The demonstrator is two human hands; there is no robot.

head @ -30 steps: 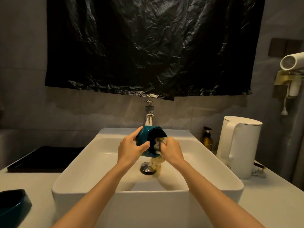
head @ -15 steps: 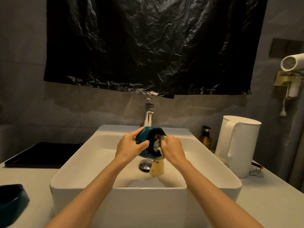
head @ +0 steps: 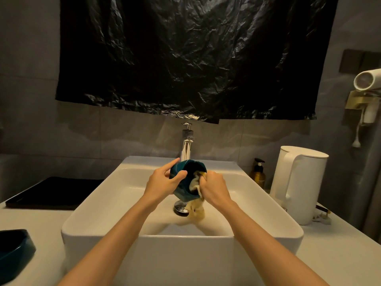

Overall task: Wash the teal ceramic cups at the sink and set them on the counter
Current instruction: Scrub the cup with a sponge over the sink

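A teal ceramic cup (head: pixel 183 186) is held on its side over the white sink basin (head: pixel 99 205), its mouth turned to the right. My left hand (head: pixel 162 183) grips the cup round its outer wall, thumb on top. My right hand (head: pixel 214 187) pinches a pale yellow cloth (head: pixel 195 207) and pushes part of it into the cup's mouth; the rest of the cloth hangs down toward the drain (head: pixel 181 207). Another teal cup (head: pixel 14 250) sits on the counter at the lower left edge.
A chrome faucet (head: pixel 186 145) rises behind the cup. On the counter at the right are a white kettle (head: pixel 299 182) and a small amber pump bottle (head: pixel 258 175). A black tray (head: pixel 55 193) lies on the left. A hairdryer (head: pixel 367 79) hangs on the right wall.
The cup has turned a little in my left hand while my right hand worked the cloth round inside its mouth. Both hands stay over the basin.
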